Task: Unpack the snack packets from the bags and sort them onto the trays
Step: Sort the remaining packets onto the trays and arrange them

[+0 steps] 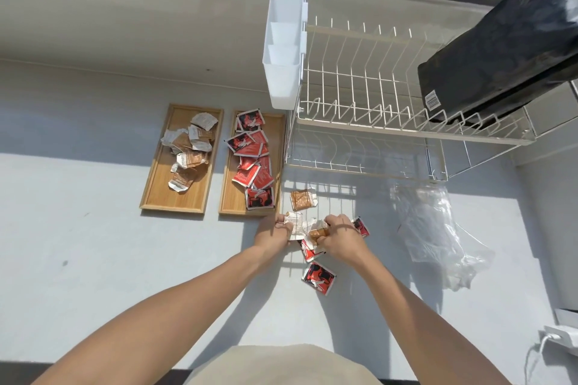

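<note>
Left hand (271, 230): grasps a white-backed packet (294, 223).
Right hand (339, 236): grasps a tan packet (317, 232).
Location: just right of the red tray (230, 197).
Technique: carry tan ones past it, to the tan tray (156, 184).

Pale counter (93, 259) in strong sun, holding trays, a rack and loose packets.

Two wooden trays lie side by side left of centre: the left tray (162, 194) carries brown-and-white packets, the right tray (230, 201) red ones. Just right of them stands a white wire rack (375, 147), reaching to the far right. A brown packet (301, 200) lies near the right tray's near corner. Nearer, a small cluster of loose packets lies on the counter, a red packet (318, 277) nearest of all. A crumpled clear bag (438, 237) lies to the right. A white plug block (563, 334) sits at the near right edge.
</note>
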